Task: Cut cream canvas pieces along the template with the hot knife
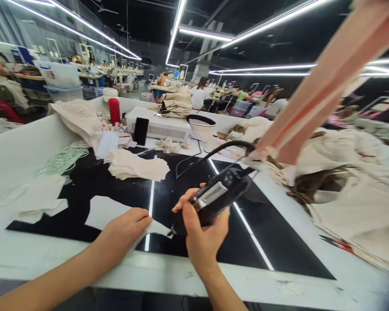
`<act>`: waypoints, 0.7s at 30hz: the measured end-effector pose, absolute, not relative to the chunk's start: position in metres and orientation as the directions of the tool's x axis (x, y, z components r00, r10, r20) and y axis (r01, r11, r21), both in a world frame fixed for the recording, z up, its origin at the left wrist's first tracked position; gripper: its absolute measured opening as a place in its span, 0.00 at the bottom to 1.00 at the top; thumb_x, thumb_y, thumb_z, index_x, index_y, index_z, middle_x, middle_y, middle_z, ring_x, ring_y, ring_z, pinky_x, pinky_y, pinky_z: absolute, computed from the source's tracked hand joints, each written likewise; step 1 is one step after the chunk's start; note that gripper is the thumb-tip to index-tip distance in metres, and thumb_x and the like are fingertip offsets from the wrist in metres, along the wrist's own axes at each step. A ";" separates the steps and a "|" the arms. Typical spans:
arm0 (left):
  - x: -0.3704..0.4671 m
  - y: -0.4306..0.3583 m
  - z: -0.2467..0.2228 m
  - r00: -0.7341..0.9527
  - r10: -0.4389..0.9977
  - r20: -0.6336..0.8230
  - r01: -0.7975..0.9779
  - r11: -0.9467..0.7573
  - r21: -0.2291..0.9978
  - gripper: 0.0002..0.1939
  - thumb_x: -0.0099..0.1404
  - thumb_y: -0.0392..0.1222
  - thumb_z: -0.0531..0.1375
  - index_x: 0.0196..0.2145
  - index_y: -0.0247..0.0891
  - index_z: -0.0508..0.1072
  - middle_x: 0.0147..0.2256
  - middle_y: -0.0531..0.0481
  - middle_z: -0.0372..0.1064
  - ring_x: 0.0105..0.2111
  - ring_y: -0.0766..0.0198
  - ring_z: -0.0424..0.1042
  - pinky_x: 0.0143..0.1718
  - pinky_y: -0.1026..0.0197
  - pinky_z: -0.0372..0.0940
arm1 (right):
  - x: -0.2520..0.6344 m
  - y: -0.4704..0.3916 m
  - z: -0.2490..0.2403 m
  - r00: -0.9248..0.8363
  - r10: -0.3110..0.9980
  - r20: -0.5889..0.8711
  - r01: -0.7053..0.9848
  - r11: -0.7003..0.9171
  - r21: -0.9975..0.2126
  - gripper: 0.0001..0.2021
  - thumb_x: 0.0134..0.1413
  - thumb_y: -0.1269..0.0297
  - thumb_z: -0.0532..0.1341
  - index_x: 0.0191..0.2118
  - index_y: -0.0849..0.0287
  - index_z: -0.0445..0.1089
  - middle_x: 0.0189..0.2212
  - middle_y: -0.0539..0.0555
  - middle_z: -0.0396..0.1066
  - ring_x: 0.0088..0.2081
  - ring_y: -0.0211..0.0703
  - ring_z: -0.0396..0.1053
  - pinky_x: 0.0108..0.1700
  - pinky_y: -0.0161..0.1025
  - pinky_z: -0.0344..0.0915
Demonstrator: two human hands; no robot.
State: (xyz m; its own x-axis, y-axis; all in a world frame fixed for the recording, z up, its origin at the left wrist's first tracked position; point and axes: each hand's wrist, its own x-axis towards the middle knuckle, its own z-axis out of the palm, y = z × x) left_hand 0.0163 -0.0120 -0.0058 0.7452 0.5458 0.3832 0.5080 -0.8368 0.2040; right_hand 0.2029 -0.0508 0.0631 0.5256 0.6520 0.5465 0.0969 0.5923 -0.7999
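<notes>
My right hand (204, 233) is wrapped round a black handheld tool (215, 194) with a silver plate and a thick black cable. The tool's lower tip meets the pointed right end of a flat white fabric piece (106, 211) lying on the glossy black board (259, 220). Left of the tool, my left hand (131, 226) has its fingers closed together on that fabric piece. A stack of cream cut pieces (138, 166) rests on the board behind my hands.
A phone (141, 131), red bottle (114, 111) and white box (164, 127) stand at the back. Pale green cords (63, 160) and white pieces (42, 194) lie left. Cream fabric (356, 203) and red-handled scissors (339, 244) lie right. Pink fabric (330, 82) hangs at upper right. People sit beyond.
</notes>
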 end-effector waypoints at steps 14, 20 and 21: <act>0.029 -0.031 0.004 0.805 0.521 0.284 0.559 -0.827 -0.064 0.14 0.73 0.37 0.65 0.54 0.36 0.69 0.49 0.41 0.75 0.48 0.51 0.78 0.47 0.54 0.75 | 0.203 -0.053 0.067 0.512 0.660 0.550 0.008 0.636 -0.771 0.20 0.54 0.67 0.74 0.49 0.51 0.68 0.31 0.45 0.76 0.26 0.38 0.72 0.28 0.37 0.74; 0.035 -0.043 0.000 0.782 0.507 0.362 0.578 -0.808 -0.116 0.36 0.63 0.62 0.72 0.60 0.41 0.68 0.52 0.35 0.75 0.52 0.43 0.77 0.53 0.43 0.73 | 0.202 -0.056 0.069 0.516 0.668 0.536 -0.013 0.632 -0.775 0.20 0.54 0.68 0.74 0.50 0.53 0.68 0.30 0.46 0.76 0.25 0.38 0.72 0.27 0.37 0.74; 0.035 -0.045 -0.002 0.779 0.507 0.367 0.581 -0.804 -0.123 0.38 0.62 0.64 0.72 0.61 0.41 0.68 0.53 0.34 0.75 0.53 0.42 0.76 0.53 0.42 0.72 | 0.202 -0.056 0.069 0.514 0.674 0.531 -0.021 0.629 -0.777 0.20 0.54 0.68 0.74 0.50 0.53 0.69 0.30 0.46 0.76 0.26 0.38 0.72 0.27 0.37 0.74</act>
State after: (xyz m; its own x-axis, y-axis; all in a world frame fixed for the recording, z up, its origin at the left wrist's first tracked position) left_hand 0.0348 -0.0453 -0.0018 0.7794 0.5075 0.3673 0.5814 -0.8043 -0.1225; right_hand 0.2016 -0.0563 0.0693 0.5137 0.6736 0.5314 -0.0211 0.6290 -0.7771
